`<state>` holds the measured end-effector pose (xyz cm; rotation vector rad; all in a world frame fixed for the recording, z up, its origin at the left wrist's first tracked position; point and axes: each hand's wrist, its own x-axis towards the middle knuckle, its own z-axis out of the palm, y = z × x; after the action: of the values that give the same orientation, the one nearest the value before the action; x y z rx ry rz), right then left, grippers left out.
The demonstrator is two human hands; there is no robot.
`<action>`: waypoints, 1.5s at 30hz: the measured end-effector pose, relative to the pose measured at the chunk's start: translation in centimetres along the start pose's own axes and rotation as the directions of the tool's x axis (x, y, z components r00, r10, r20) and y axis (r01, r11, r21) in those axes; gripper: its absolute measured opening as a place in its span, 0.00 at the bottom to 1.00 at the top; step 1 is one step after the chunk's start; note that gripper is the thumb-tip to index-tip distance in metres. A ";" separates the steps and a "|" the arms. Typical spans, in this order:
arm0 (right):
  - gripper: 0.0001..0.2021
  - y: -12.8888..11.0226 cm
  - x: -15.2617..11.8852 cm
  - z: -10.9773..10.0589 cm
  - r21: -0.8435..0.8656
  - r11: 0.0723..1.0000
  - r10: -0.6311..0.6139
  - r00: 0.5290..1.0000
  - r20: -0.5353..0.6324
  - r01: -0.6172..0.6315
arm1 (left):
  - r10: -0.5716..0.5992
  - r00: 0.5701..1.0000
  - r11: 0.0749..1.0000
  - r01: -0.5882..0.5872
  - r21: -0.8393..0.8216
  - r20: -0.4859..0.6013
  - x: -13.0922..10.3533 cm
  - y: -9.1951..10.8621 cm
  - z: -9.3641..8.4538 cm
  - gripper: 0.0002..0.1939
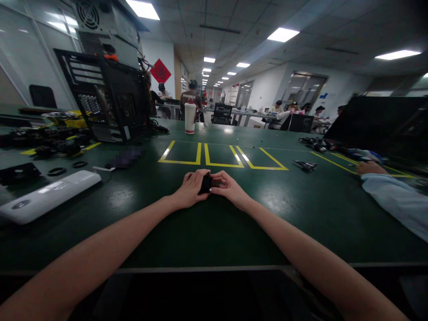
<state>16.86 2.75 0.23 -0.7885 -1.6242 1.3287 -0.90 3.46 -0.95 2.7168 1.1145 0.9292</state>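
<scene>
Both my hands meet over the green tabletop, near the middle of the view. Between them is a small black cylindrical part, mostly covered by fingers; its exact kind cannot be made out. My left hand is closed around its left side. From the right, my right hand pinches its end between thumb and fingertips. Just beyond the hands, yellow tape outlines mark the table.
Left are a white power strip-like bar, black rings, and an open computer case. A white tumbler stands behind. Pliers-like tools lie right, near another person's hand and a dark monitor.
</scene>
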 end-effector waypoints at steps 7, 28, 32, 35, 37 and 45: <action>0.12 0.2 0.1 0.1 -0.009 1.000 0.005 0.998 -0.063 -0.006 | -0.005 1.000 1.000 0.005 0.003 -0.004 0.0 0.0 0.0 0.32; 0.17 0.1 0.5 0.3 -0.027 0.998 0.057 0.994 -0.089 -0.059 | -0.008 1.000 1.000 0.008 -0.003 0.009 -0.1 0.3 -0.4 0.32; 0.16 0.0 0.4 0.0 -0.035 0.998 0.059 0.998 -0.029 -0.060 | -0.009 1.000 1.000 0.010 -0.010 0.016 -0.1 0.2 -0.4 0.31; 0.19 0.1 0.2 -0.2 -0.032 0.999 0.019 1.000 0.014 -0.018 | -0.007 1.000 1.000 0.007 -0.006 0.013 -0.1 0.2 -0.4 0.32; 0.18 0.1 0.1 -0.2 -0.040 0.999 0.009 1.000 0.019 -0.008 | -0.007 1.000 1.000 0.007 -0.004 0.012 0.0 0.3 -0.4 0.32; 0.15 0.4 0.4 0.2 -0.032 0.999 0.031 0.996 -0.083 -0.034 | -0.008 1.000 1.000 0.008 -0.016 0.005 0.0 0.4 -0.5 0.31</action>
<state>16.47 3.13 -0.02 -0.8821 -1.5778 1.2776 -0.91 3.07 -0.48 2.6986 1.1113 0.9253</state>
